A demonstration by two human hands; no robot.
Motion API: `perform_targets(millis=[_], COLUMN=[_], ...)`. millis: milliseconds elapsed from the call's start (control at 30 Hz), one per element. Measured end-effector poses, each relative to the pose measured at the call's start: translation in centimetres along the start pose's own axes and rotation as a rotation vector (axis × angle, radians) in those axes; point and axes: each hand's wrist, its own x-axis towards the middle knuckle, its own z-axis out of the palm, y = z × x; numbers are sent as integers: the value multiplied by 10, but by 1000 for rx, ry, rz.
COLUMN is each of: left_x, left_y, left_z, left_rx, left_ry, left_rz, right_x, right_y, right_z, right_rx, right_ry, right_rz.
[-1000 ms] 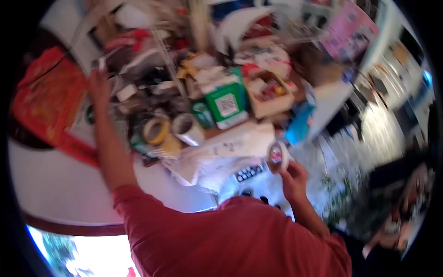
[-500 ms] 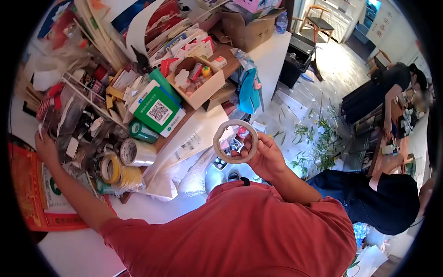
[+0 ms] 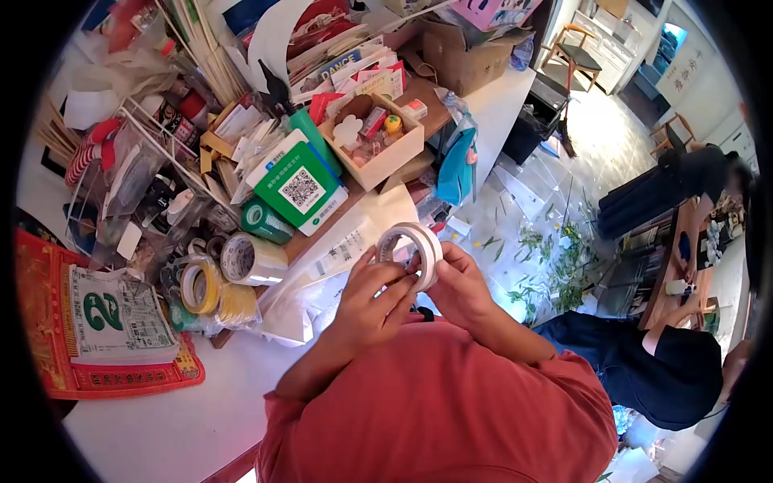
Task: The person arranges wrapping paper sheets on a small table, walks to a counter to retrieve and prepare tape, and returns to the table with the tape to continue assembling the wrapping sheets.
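Observation:
A roll of white tape (image 3: 420,253) is held up in front of my chest, tilted so its hole and outer band both show. My right hand (image 3: 460,283) grips it from the right, thumb on the outer band and fingertips reaching to the hole. At its lower left, my left hand (image 3: 372,296) has its bent fingers pressed against the roll. Whether the left fingertips pinch the tape's loose end is too small to tell. Past the left wrist, on the counter, are a wide tape roll (image 3: 254,259) and yellow tape rolls (image 3: 201,288).
A green QR-code sign (image 3: 299,187) and a wooden box of small items (image 3: 374,141) stand on the cluttered counter. A red calendar (image 3: 121,330) lies at left. Leaves (image 3: 564,258) litter the floor. Two people in dark clothes (image 3: 644,366) are at the right, by a wooden table.
My left hand has come from the clutter at the far left to the tape roll. The roll has turned from face-on to tilted. The view has shifted slightly, showing more of the calendar.

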Motion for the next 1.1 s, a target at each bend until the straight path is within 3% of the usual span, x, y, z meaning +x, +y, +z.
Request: perform_targets(millis=[233,300,367,500,567,633,767,933,1100], left_x=[-34,-40,-53,-53,-50,-48,-23,47,134], left_y=[-5,-9,-15,-26,-31,-36,-41,-26,-10], left_z=[9,8,19,27,40,61,111,185,298], left_rx=[-289,-374,-896,-1024,-1045,-1024,-1041,-1026,-1045], left_ry=[15,-51,81,155,62,-30,-246,-382,-465], left_rz=[-387,-440,-830,-867,-892,-1001,-1013,-1013,-927], right_x=[4,10,14,6,-4,-16,-43,-62,-79], right_y=[17,17,10,-7,-13,-26,-39,-81,-179], right_z=[-3,-10,-13,-34,-38,-32,-65,-136,-204], right_rx=[-228,-722,-913,-733,-842,-1141,-1162,-1112,-1066], right_ry=[74,10,83,161,188,284,411,528,587], right_rz=[181,16,-99,-136,-91,-60,-122,-303,-358])
